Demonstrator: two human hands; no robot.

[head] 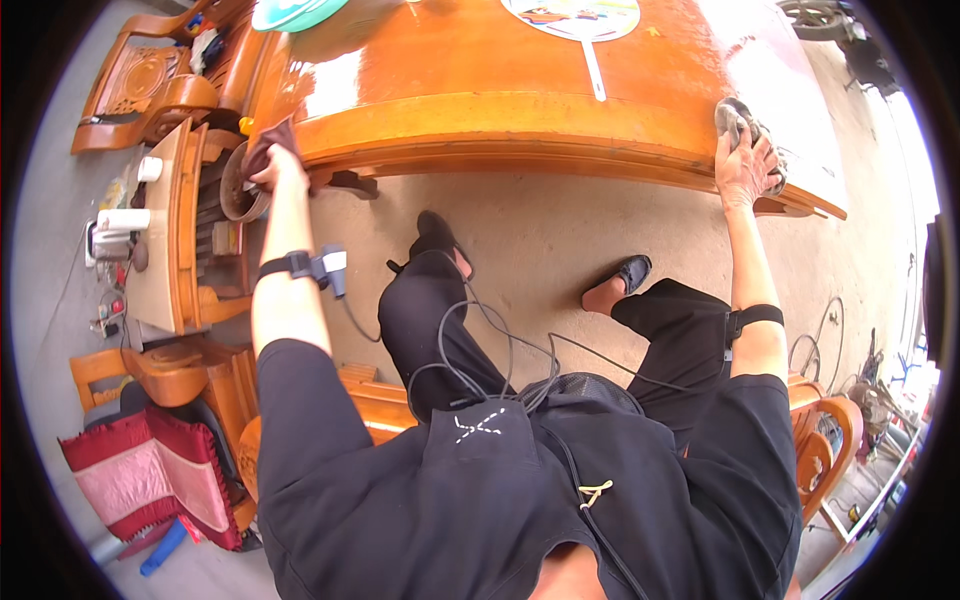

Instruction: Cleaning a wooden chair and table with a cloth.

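Note:
My left hand grips a dark maroon cloth at the left corner of a varnished wooden table. Under my right hand, a crumpled greyish cloth lies against the table's near right edge, its folds showing around my fingers. A round hand fan with a white handle rests on the tabletop between my hands, farther back. Part of a turquoise plastic basin shows at the far left of the table.
A bin stands beneath my left hand. Beside it is a side table with white cups and a kettle. Carved wooden chairs stand left, and a red and pink fringed cloth drapes over a seat. Cables cross my lap.

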